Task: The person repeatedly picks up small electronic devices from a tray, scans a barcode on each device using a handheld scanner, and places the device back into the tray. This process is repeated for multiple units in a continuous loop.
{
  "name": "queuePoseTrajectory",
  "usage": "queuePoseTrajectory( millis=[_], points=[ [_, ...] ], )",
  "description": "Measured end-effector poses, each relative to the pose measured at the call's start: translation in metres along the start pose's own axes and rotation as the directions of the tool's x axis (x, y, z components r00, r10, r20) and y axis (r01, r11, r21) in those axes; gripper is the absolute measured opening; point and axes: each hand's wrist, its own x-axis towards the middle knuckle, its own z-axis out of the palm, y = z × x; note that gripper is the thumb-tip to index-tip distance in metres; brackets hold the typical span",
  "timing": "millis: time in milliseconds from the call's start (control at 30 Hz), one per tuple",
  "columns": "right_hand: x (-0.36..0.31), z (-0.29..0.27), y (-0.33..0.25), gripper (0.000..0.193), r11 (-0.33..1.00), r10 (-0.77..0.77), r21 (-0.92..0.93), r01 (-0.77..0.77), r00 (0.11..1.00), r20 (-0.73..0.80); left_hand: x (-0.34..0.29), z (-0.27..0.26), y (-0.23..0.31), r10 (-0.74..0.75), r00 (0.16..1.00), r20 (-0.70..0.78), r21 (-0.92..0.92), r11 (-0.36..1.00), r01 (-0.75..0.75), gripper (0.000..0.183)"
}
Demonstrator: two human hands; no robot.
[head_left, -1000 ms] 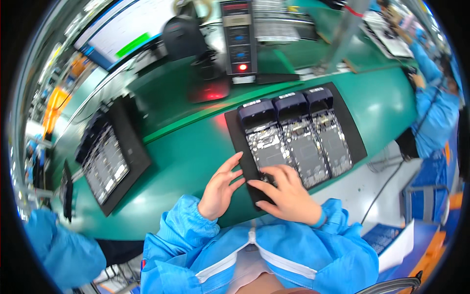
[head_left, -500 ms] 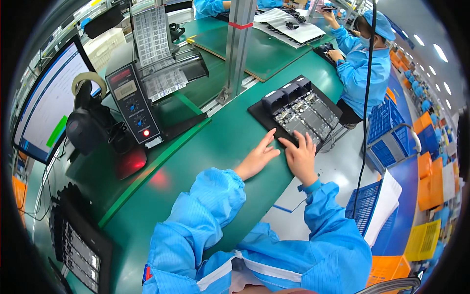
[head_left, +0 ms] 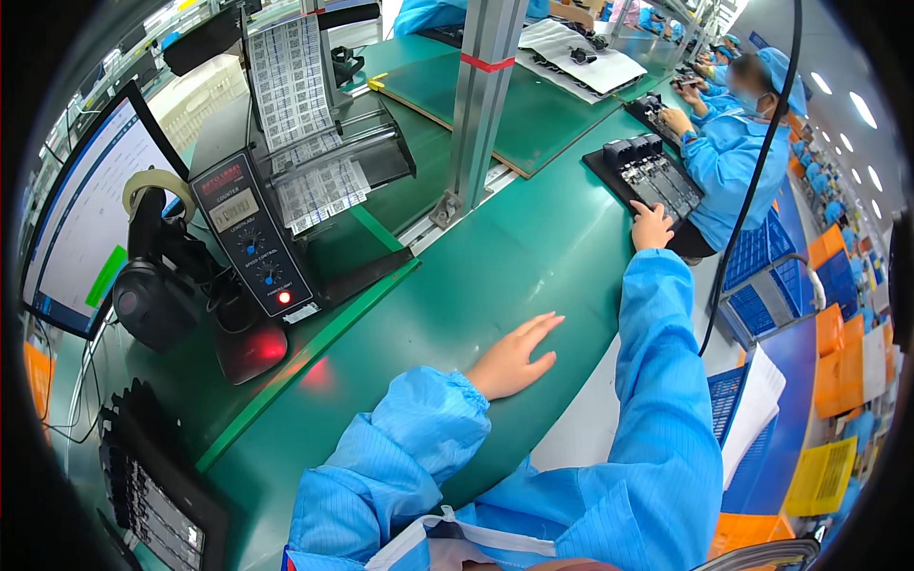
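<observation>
A black tray point(head_left: 607, 171) lies farther up the green workbench, toward the co-worker on the right. In it sit several dark devices point(head_left: 664, 181) side by side, with bare electronic parts showing and rounded black ends at the far side. My right arm is stretched out, and my right hand point(head_left: 653, 226) rests its spread fingers on the tray's near edge without wrapping round it. My left hand point(head_left: 519, 359) is open, palm down over the bench top, fingers pointing away to the right, holding nothing.
On the left stand a monitor point(head_left: 95, 209), a black handheld scanner point(head_left: 157, 305) and a label dispenser point(head_left: 249, 233). Another device tray point(head_left: 162, 504) lies at lower left. A metal post point(head_left: 481, 124) rises from the bench. A co-worker point(head_left: 738, 143) sits at right, near blue crates point(head_left: 757, 257).
The tray of devices has slid away up the bench toward the co-worker, my right hand going with it. My left hand has stayed behind over the bench, apart from the tray.
</observation>
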Motion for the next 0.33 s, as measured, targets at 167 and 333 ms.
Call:
queuePoseTrajectory(
  millis=[167,333],
  points=[
    [0.011,-0.009,-0.027,0.037,0.992,0.121,-0.049,-0.115,0.982,0.143,-0.002,0.0,-0.002,-0.063,0.998,-0.005,-0.087,0.994,0.063,0.045],
    [0.016,-0.011,-0.029,0.043,0.964,0.045,-0.266,0.009,0.979,0.198,-0.028,-0.012,0.025,-0.017,0.977,-0.212,-0.084,0.996,-0.001,0.047]
  ],
)
